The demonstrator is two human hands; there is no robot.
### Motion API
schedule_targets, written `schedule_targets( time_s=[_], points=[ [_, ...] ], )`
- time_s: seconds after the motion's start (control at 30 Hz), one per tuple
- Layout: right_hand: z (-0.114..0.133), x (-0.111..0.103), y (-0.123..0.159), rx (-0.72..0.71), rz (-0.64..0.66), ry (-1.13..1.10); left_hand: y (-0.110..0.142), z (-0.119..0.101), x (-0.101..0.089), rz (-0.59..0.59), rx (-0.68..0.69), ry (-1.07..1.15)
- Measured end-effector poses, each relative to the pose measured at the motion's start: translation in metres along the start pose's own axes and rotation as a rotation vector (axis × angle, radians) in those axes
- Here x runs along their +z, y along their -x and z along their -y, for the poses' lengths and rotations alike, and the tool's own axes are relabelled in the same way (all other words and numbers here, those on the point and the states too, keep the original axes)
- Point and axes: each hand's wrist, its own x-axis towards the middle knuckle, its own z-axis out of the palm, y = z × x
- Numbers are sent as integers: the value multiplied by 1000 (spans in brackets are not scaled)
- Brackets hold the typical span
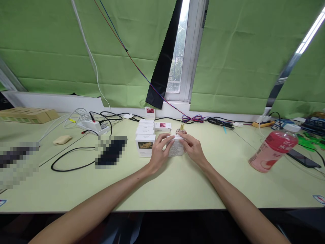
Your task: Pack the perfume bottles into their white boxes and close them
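A small white box (175, 149) with printed text on its front stands on the table between my hands. My left hand (159, 151) holds its left side, fingers curled over the top edge. On the right, my right hand (194, 147) grips the top right part of the same box with bent fingers. Just left of my left hand is a row of several similar white boxes (146, 137), the front one with a yellow flower picture. Behind the held box a gold-coloured top (182, 126) of a small object shows; its lower part is hidden.
A white box with a pink picture (163, 127) lies behind the row; another box (150, 113) stands by the wall. A pink drink bottle (275, 149) leans at right near a phone (303, 158). Cables (73, 169), a power strip (92, 127) and an earbud-like case (62, 139) lie left.
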Motion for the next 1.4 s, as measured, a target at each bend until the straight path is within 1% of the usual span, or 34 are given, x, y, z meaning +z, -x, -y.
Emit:
schedule_targets(
  time_s=[0.27,0.97,1.23,1.4],
  points=[
    [0,1,0,-15,-13,8,0,0,0,15,-2,1],
    [-1,1,0,-2,-29,42,1,2,1,7,9,8],
    [1,2,1,11,-2,29,1,0,0,12,-6,-1],
    [1,2,1,-3,10,41,1,0,0,10,11,-13]
  ],
)
